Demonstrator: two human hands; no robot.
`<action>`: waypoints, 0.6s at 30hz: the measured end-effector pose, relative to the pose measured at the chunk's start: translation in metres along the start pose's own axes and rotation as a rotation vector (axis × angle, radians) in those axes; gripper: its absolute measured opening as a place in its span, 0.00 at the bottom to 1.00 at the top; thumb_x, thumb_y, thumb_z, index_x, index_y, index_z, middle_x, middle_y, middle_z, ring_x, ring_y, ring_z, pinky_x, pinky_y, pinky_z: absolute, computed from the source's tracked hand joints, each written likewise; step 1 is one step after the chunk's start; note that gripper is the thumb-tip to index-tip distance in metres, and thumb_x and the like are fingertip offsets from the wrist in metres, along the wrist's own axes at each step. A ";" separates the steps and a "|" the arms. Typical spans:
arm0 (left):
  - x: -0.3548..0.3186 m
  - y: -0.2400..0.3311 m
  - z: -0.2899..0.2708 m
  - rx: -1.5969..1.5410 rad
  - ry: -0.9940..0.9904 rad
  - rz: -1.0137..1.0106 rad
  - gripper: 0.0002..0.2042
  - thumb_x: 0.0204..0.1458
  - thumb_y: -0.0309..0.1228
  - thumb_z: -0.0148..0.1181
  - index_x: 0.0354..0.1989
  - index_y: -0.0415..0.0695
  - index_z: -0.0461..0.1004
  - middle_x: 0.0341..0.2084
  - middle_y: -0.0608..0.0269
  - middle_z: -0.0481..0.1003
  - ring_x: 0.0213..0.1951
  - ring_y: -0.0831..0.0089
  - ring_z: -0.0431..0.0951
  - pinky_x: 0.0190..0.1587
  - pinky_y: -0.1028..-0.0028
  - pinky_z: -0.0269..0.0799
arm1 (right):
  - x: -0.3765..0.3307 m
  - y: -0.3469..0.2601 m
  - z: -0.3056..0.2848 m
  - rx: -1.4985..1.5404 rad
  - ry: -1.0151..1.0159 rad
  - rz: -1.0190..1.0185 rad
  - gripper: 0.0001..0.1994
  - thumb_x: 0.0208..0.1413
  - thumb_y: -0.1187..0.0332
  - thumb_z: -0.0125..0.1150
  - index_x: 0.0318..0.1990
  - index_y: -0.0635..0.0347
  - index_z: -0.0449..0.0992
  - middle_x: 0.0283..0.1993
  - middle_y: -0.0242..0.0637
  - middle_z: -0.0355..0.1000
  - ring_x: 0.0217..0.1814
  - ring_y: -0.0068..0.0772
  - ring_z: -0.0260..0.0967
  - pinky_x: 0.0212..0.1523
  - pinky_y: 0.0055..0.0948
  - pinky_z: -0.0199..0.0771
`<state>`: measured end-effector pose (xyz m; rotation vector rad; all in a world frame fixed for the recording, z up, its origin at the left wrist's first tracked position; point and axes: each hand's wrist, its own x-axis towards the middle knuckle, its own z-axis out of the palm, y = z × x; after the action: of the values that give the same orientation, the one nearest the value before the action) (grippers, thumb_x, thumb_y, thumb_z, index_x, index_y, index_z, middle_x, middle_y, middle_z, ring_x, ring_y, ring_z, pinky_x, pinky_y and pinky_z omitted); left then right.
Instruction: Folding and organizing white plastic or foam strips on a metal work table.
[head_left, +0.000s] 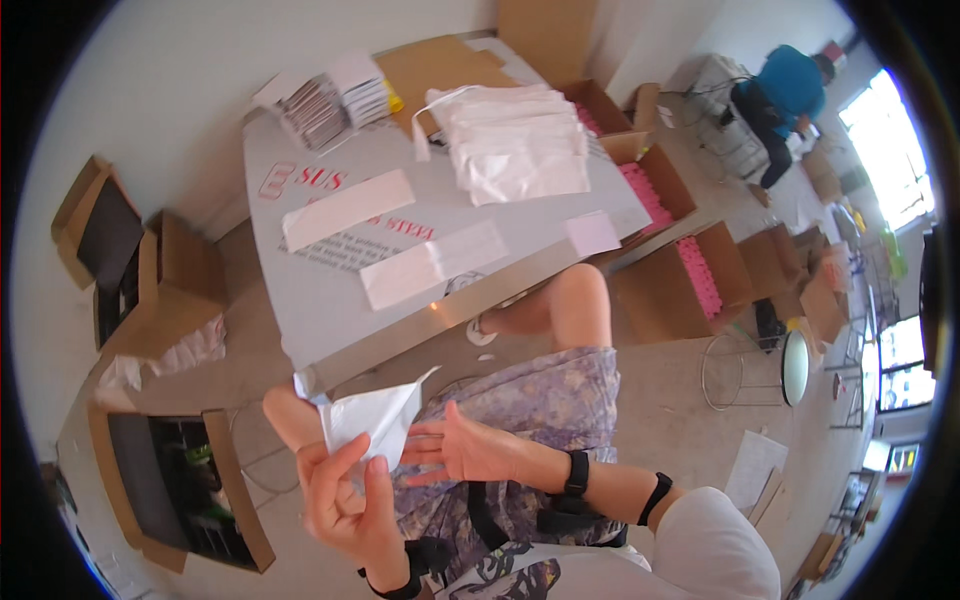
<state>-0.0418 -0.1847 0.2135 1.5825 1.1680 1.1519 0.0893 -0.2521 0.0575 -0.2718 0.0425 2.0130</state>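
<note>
A white, thin folded sheet or pouch [375, 412] is pinched between the thumb and fingers of my left hand [345, 500], above my lap at the table's near edge. Its upper right corner sticks up in a point. Close to its right side is my right hand [465, 450], fingers spread; its fingertips are partly behind the sheet's lower edge, so contact cannot be judged. On the table [340, 300] lie two long pale strips, a far strip [348, 208] and a near strip [400, 278], and a small pale card [593, 234]. Further back is a pile of white bags [520, 145].
Stacked booklets [315, 112] sit at the table's far left. Right of the table, open cartons [650, 295] hold pink pieces. Dark-lined boxes [250, 500] stand at left. A round stool [795, 368] is at right; a person in blue [790, 85] sits far off.
</note>
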 end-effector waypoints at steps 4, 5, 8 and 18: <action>-0.006 -0.005 -0.001 -0.077 0.074 -0.052 0.12 0.43 0.15 0.63 0.39 0.36 0.79 0.37 0.61 0.69 0.39 0.72 0.71 0.44 0.76 0.65 | 0.016 0.007 0.047 0.102 -0.136 -0.137 0.35 0.64 0.39 0.42 0.69 0.55 0.55 0.68 0.40 0.60 0.71 0.42 0.57 0.66 0.48 0.63; -0.007 -0.006 -0.002 -0.089 0.071 -0.036 0.12 0.44 0.15 0.63 0.39 0.36 0.79 0.37 0.61 0.69 0.40 0.72 0.70 0.45 0.75 0.65 | 0.022 0.005 0.045 0.113 -0.136 -0.122 0.35 0.64 0.39 0.42 0.69 0.55 0.55 0.68 0.40 0.60 0.71 0.42 0.57 0.66 0.48 0.63; -0.009 -0.012 -0.012 -0.043 0.130 0.012 0.10 0.46 0.16 0.62 0.38 0.36 0.79 0.37 0.61 0.69 0.41 0.72 0.70 0.46 0.74 0.64 | 0.036 -0.009 0.038 0.114 0.221 -0.287 0.28 0.67 0.48 0.46 0.64 0.60 0.60 0.67 0.37 0.62 0.69 0.34 0.59 0.67 0.41 0.62; -0.005 -0.038 -0.040 -0.102 0.231 -0.038 0.09 0.50 0.13 0.58 0.39 0.34 0.77 0.36 0.63 0.68 0.41 0.74 0.69 0.47 0.76 0.62 | 0.036 -0.059 0.043 0.076 0.398 -0.574 0.16 0.64 0.69 0.54 0.57 0.60 0.67 0.54 0.34 0.72 0.58 0.30 0.70 0.60 0.33 0.69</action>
<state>-0.0891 -0.1771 0.1854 1.3719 1.2594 1.3748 0.1194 -0.1879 0.0976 -0.5642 0.2614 1.3631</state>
